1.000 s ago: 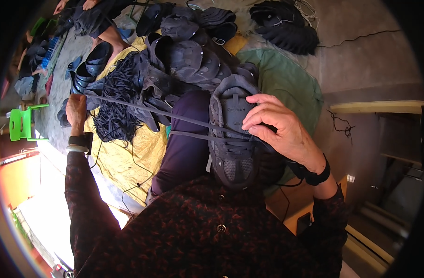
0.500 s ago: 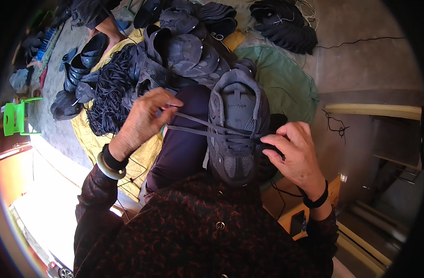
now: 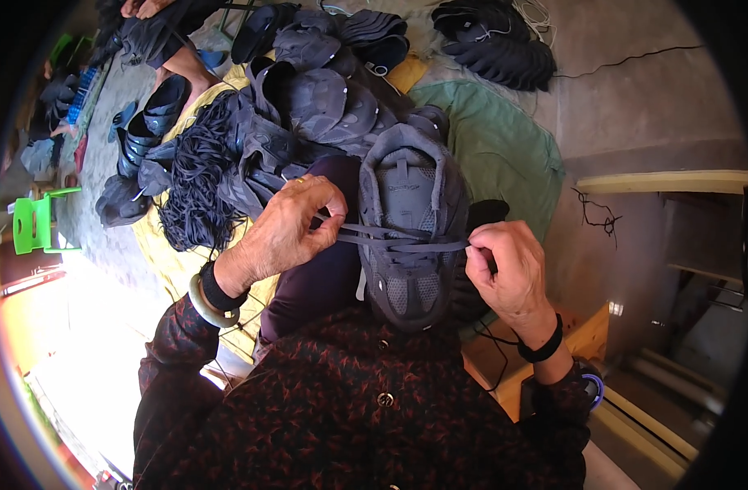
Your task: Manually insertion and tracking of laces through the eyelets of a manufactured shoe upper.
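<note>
A dark grey sneaker (image 3: 405, 296) rests on my lap, toe toward me and its tongue and opening facing up. Flat grey shoelace (image 3: 449, 246) is threaded through its lower eyelets, and strands stretch out to both sides. My left hand (image 3: 294, 222) is closed on the lace left of the shoe, with two strands running into the fingers. On the other side my right hand (image 3: 513, 265) pinches a strand between thumb and forefinger, close to the shoe's edge.
A heap of dark shoe uppers (image 3: 325, 102) and a bundle of black laces (image 3: 198, 175) lie beyond my knees on yellow cloth (image 3: 155, 237). Green cloth (image 3: 504, 155) spreads to the right. A green chair (image 3: 32, 224) stands far left; another person's foot (image 3: 190, 65) is at the upper left.
My left hand has moved right, closer to the shoe, and its two lace strands now run together. My right hand's fingers have curled in tighter around the lace.
</note>
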`<action>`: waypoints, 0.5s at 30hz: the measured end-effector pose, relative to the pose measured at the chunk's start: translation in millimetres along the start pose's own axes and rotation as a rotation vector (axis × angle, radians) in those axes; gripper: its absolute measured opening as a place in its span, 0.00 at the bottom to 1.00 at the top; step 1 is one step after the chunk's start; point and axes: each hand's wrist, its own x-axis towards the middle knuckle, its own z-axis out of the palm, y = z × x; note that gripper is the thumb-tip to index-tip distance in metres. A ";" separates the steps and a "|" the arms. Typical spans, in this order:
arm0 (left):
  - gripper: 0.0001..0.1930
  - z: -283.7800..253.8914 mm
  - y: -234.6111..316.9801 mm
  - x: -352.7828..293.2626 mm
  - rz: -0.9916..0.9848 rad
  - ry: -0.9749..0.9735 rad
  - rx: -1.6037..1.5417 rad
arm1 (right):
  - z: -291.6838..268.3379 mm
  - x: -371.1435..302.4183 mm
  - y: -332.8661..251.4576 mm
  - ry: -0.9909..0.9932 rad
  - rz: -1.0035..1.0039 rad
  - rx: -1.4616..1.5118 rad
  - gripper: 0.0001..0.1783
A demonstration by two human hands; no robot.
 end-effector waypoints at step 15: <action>0.14 -1.3 12.0 0.1 -0.308 -0.169 -0.318 | 23.9 8.4 5.1 0.179 0.252 -0.019 0.16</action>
